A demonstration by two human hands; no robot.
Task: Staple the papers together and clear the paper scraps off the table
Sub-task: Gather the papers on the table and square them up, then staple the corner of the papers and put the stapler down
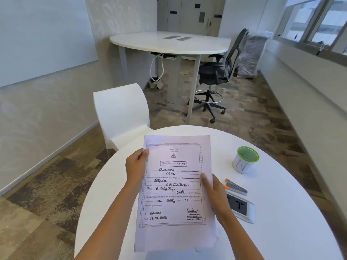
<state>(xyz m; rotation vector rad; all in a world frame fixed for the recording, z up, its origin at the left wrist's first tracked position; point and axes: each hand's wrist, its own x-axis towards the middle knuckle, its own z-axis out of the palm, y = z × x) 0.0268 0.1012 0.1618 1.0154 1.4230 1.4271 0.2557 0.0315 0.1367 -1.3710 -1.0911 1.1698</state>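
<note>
Papers held up in two hands over the round desk

Two hands hold one printed sheet, or a stack seen as one; the count of sheets behind the top page cannot be told. The papers [173, 192] stand tilted up toward the camera above the near part of the round white desk [281, 231], with a bordered form, an emblem near the top and handwritten lines on the face. The bottom edge looks ragged.

The left hand [136, 167] pinches the left edge in its upper part, thumb on the front face and the other fingers hidden behind. The right hand [214, 192] grips the right edge at about mid-height, thumb laid across the printed side and fingers behind the sheet. Both grips are closed on the papers, which span between them.

On the desk to the right of the papers lie three things. One stapler [235, 186], grey with orange parts, lies flat just beside the right hand. One white device with a dark screen [240, 206] lies nearer, touching or almost touching the stapler. One white cup with a green rim [245, 159], marked with a blue letter N, stands upright farther back, apart from both.

One white chair [122, 113] stands at the far left of the desk. Beyond are a second white table [169, 42] and one black office chair [217, 72].
</note>
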